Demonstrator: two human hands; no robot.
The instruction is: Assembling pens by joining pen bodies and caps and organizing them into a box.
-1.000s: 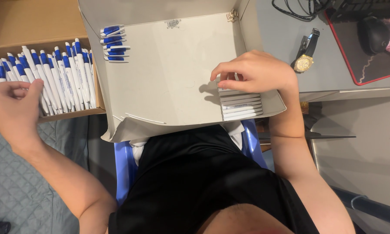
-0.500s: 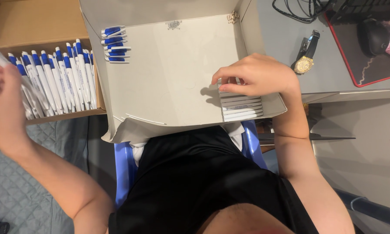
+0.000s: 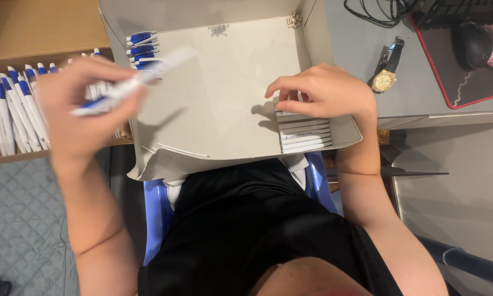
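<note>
White-and-blue pen, blurred, held over the left side of the grey box.

The left hand grips the pen in closed fingers, between the brown tray of loose pens and the box. The right hand curls its fingertips on the row of white pens packed in the box's right corner. Judged from this, the pen should lie level and parallel, snug against that row, while the right hand steadies the stack.
</note>
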